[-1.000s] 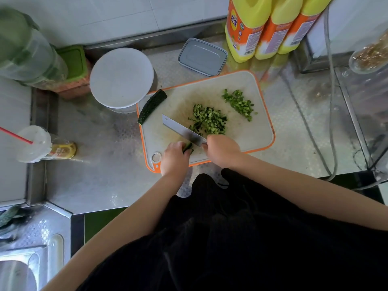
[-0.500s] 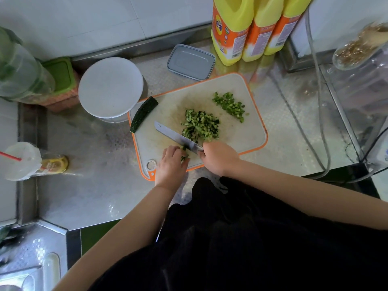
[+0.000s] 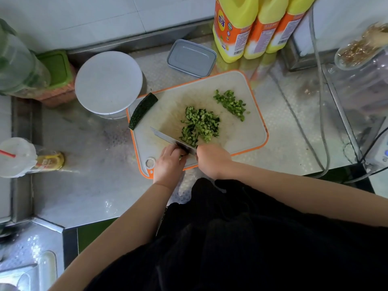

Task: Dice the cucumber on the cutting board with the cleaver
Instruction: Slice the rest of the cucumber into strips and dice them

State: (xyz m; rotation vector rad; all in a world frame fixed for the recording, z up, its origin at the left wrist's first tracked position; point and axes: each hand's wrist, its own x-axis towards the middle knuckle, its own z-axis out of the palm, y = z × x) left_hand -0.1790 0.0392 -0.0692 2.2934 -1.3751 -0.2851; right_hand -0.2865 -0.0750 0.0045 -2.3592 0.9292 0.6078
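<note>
Steel table is carrying the work, with white tiles running behind it, and the orange-rimmed cutting board is serving as the landmark for everything else.

At the near edge of the cutting board, the left hand is curling its fingers over a small remnant of cucumber, mostly hidden beneath them; only a dark sliver is showing by the blade. The right hand is closing its grip round the cleaver's handle, which is hidden inside the fist. The cleaver is lying with its blade running from the hands toward the board's left side, its heel touching the piece being cut.

Just beyond the blade, at the middle of the cutting board, 1 large pile of diced cucumber is sitting, and a smaller pile of dice is lying toward the far right corner. On the far left corner, overhanging the rim, 1 uncut cucumber piece is waiting.

As a judgement, dicing is more than half finished: 2 piles are done, the remnant under the fingers is nearly spent, and the untouched piece is what mainly remains.

Beyond the cutting board, a white round lid, a grey lidded box and 3 yellow bottles are standing near the wall.
</note>
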